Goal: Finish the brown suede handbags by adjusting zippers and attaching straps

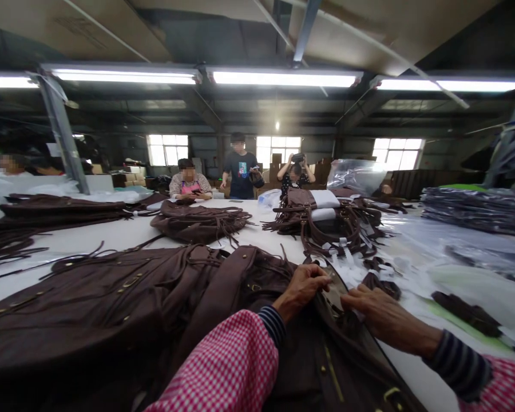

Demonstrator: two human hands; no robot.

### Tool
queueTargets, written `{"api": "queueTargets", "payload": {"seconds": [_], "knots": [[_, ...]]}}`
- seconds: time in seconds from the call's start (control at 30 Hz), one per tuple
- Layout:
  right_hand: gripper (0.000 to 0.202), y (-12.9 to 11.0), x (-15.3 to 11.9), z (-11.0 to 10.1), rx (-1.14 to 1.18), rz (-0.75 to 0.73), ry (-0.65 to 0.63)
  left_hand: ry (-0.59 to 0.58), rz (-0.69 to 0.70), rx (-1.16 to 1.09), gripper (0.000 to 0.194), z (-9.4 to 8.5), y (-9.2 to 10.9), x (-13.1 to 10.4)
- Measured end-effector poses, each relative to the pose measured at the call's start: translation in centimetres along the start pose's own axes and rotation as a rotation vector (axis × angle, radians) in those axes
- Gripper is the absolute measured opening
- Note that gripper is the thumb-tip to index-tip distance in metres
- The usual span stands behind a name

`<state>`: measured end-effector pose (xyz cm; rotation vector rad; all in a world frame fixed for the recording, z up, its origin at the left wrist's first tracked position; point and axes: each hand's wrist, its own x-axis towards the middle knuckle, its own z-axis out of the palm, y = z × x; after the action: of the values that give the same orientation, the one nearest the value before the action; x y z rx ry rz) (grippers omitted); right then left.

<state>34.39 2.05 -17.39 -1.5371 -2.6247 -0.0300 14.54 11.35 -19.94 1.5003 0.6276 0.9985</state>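
A dark brown bag (300,349) with brass-coloured fittings lies in front of me, its opening showing a paler lining. Over that opening is my left hand (302,289), thumb and fingers pinched together; whatever they hold is too small to tell. My right hand (384,317) is closed at the right edge of the same opening, its fingers curled at the bag's rim and partly hidden. Against the bag's left side lies another brown bag (111,309) with brass studs and a buckle. Red-and-white checked sleeves with striped cuffs cover both my forearms.
On the white table (133,237) lie more brown bags (197,222) and a stack of bags with handles (326,214). Clear plastic sheets (433,234) and a pile of plastic-wrapped goods (476,209) are to the right. Several people, including a standing person (241,169), are across the table.
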Motion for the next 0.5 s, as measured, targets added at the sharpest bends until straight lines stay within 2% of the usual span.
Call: {"api": "queueTargets", "payload": {"seconds": [0.1, 0.23, 0.4, 0.5], "knots": [[0.040, 0.7, 0.6, -0.4, 0.099, -0.048, 0.055, 0.025, -0.006, -0.032, 0.025, 0.3, -0.3, -0.2], [0.025, 0.2, 2.1, -1.3, 0.282, -0.090, 0.267, 0.054, -0.039, -0.087, 0.023, 0.8, -1.3, -0.1], [0.021, -4.2, 3.4, -1.2, 0.366, -0.219, 0.407, 0.083, -0.082, -0.122, 0.023, 0.4, -3.0, 0.8], [0.016, -7.4, 3.3, -1.3, 0.341, -0.334, 0.388, 0.071, -0.101, -0.133, 0.023, 0.1, -3.4, 1.1]]}}
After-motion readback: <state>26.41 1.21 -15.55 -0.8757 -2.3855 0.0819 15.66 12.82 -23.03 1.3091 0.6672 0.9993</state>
